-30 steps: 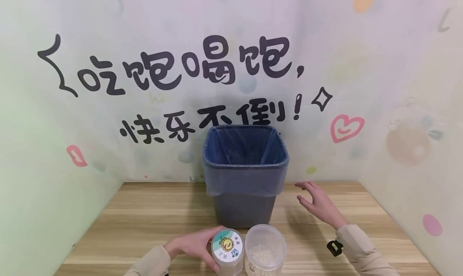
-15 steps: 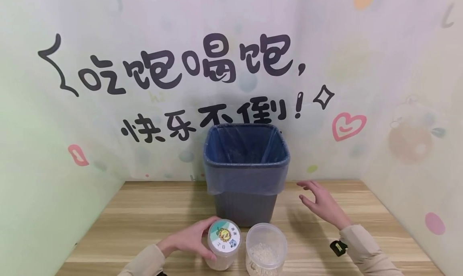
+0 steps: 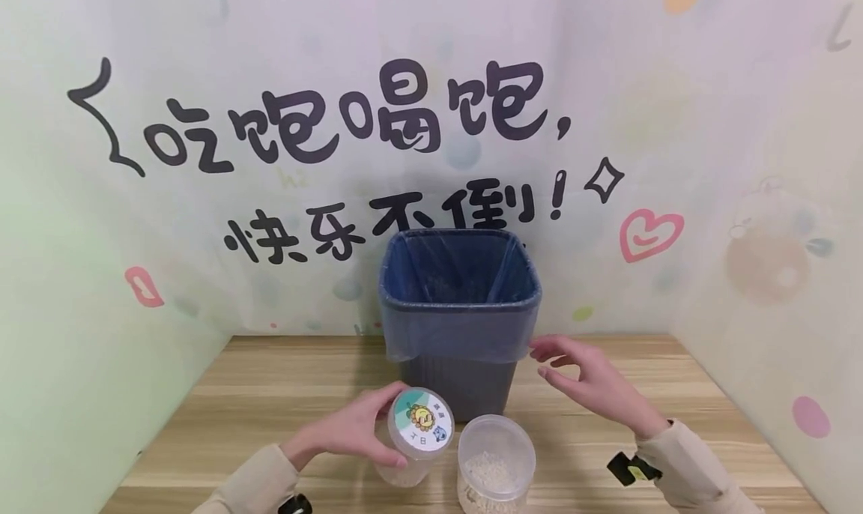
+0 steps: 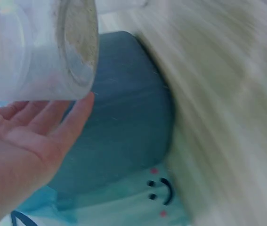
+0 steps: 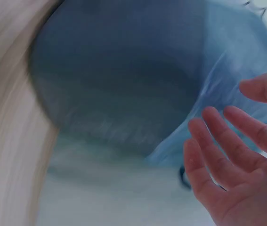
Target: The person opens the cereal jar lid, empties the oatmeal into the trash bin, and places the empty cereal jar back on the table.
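Observation:
My left hand point(image 3: 353, 430) grips a clear plastic jar point(image 3: 398, 454) around its side, thumb in front. Its round lid point(image 3: 422, 419) carries a smiling sunflower label in green and white, and the jar leans to one side. In the left wrist view, beige grainy matter clings at the base of the held jar point(image 4: 34, 56). A second clear jar point(image 3: 502, 431), lidless, stands just to its right with pale grains point(image 3: 491, 469) inside. My right hand point(image 3: 586, 379) hovers beside the trash can, holding nothing, its fingers point(image 5: 234, 141) loosely bent in the right wrist view.
A dark blue-grey trash can point(image 3: 455, 386) stands behind the jars, its top lined with a translucent bag point(image 3: 458, 334) folded over the rim. The wooden table point(image 3: 270, 394) ends at a printed backdrop point(image 3: 303, 297) with walls on both sides.
My left hand has raised the lidded jar slightly and tipped it, parting it from the open jar. My right hand has moved left, closer to the trash can.

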Demonstrator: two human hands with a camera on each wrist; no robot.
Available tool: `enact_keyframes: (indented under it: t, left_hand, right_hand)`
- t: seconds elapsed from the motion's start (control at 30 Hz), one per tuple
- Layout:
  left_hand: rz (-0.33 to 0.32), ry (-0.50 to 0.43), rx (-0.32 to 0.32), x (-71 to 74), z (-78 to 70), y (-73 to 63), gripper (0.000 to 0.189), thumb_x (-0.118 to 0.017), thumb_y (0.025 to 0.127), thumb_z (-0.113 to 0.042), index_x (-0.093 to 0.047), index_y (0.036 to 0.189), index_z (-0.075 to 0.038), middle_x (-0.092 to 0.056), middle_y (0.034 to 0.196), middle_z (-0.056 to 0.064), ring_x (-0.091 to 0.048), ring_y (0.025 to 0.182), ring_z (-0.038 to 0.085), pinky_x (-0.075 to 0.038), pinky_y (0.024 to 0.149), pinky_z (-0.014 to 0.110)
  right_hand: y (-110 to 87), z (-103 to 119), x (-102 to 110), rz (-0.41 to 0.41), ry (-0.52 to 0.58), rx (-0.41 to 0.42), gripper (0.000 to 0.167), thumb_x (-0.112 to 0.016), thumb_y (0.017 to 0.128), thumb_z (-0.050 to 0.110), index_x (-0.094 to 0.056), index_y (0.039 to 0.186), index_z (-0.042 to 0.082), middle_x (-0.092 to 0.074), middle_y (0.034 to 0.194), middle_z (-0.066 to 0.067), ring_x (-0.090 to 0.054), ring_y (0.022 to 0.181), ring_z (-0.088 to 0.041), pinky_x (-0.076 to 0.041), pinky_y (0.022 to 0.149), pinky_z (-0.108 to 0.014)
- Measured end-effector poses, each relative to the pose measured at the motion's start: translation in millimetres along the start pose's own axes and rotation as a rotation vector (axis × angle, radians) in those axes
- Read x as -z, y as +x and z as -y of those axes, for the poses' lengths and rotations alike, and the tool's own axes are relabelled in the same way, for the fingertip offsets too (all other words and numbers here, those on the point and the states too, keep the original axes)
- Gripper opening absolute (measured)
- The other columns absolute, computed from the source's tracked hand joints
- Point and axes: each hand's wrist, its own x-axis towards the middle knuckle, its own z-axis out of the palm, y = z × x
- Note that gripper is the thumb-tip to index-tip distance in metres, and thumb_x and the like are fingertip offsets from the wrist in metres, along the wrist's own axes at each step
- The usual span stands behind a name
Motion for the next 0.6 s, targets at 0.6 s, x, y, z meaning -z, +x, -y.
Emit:
enact_keyframes:
  t: [0.6]
  left_hand:
    - [-0.296, 0.386, 0.087, -13.0, -59.9, 40.5, 0.071, -0.090, 0.060, -0.035, -0.056, 0.117, -0.011, -0.063, 0.103, -0.004, -0.060, 0.091, 0.012, -0.050, 0.078, 0.030]
  right_hand:
    - [41.4, 72, -18, 0.302, -0.006, 0.029, 0.047, -0.068, 0.091, 0.029, -0.056, 0.129, 0.003, -0.061, 0.117, -0.004, -0.062, 0.096, -0.015, -0.052, 0.083, -0.035]
